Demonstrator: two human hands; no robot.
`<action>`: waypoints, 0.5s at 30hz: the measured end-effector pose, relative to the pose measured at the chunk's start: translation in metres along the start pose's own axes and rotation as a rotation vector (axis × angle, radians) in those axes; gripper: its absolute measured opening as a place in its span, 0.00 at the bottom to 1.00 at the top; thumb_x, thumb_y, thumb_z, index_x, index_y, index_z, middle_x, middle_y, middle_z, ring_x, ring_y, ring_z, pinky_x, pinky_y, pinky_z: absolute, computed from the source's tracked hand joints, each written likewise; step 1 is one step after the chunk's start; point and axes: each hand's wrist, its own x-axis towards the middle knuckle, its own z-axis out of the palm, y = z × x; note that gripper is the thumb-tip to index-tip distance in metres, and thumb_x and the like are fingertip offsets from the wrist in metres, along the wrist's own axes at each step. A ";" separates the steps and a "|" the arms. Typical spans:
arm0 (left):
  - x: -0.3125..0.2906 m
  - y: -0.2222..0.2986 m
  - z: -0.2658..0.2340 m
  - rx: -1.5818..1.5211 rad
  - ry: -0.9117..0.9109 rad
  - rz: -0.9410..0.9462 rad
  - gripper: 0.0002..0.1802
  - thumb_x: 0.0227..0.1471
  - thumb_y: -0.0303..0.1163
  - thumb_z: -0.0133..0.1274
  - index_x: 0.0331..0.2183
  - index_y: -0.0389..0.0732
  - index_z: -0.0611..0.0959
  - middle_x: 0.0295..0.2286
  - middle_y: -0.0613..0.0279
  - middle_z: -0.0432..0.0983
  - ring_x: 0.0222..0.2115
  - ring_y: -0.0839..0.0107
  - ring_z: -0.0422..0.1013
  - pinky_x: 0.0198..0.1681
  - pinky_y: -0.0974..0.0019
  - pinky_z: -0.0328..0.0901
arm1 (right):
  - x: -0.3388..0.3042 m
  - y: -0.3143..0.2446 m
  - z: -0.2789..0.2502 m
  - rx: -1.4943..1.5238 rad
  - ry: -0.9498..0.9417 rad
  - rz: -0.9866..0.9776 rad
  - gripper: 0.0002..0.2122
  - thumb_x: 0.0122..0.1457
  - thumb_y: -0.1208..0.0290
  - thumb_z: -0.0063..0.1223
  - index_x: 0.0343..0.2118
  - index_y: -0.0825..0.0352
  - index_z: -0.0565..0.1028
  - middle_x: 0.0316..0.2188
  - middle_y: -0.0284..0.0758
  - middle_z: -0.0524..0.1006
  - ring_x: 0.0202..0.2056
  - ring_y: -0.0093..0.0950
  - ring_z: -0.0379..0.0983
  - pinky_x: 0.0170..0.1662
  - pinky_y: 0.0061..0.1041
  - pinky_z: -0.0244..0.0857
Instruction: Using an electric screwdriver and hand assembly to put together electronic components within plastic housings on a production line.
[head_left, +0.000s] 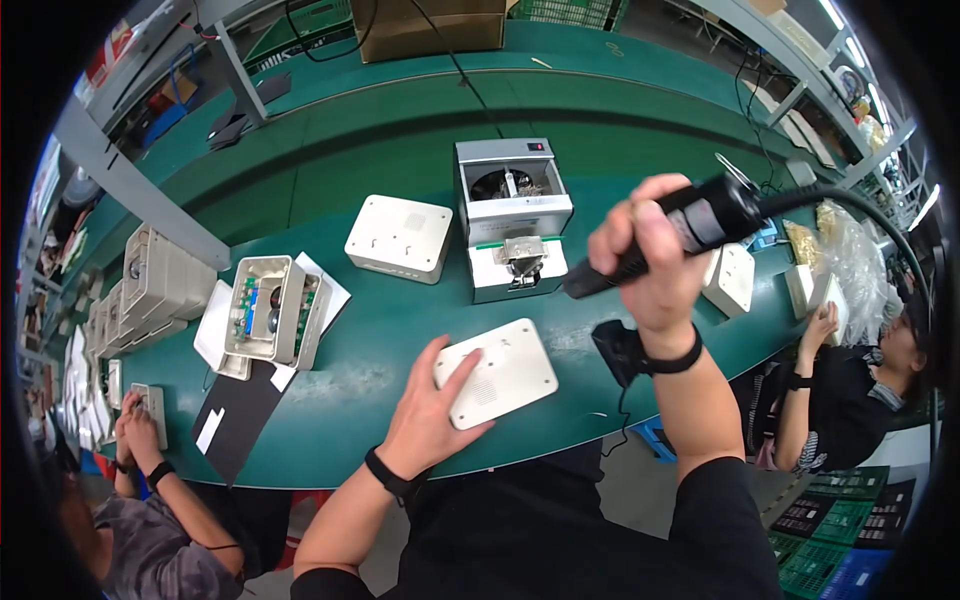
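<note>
My right hand (650, 250) is wrapped round a black electric screwdriver (705, 215), raised above the table with its dark tip pointing down and left. A cable runs from its back end to the right. My left hand (430, 400) grips the left side of a white plastic case (500, 375) lying on the green table, its thumb across the top face. The case has corner holes and a speaker grille. Beyond it stands a grey screw feeder (512, 215). A similar white case (400, 238) rests to the feeder's left.
Open cases with circuit boards (265, 308) sit at left beside a black sheet (238, 425). Stacked case shells (150, 280) stand farther left. Another white case (732, 280) lies right of my right hand. Co-workers sit on both sides, the left one's hands (138, 432) on a case.
</note>
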 end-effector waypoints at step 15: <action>0.046 -0.031 0.024 -0.355 -0.063 -0.117 0.69 0.32 0.39 0.79 0.67 0.33 0.53 0.61 0.38 0.62 0.61 0.43 0.64 0.64 0.51 0.63 | 0.014 0.012 0.012 -0.165 -0.078 0.089 0.08 0.64 0.71 0.53 0.39 0.69 0.68 0.19 0.36 0.72 0.18 0.26 0.70 0.23 0.28 0.67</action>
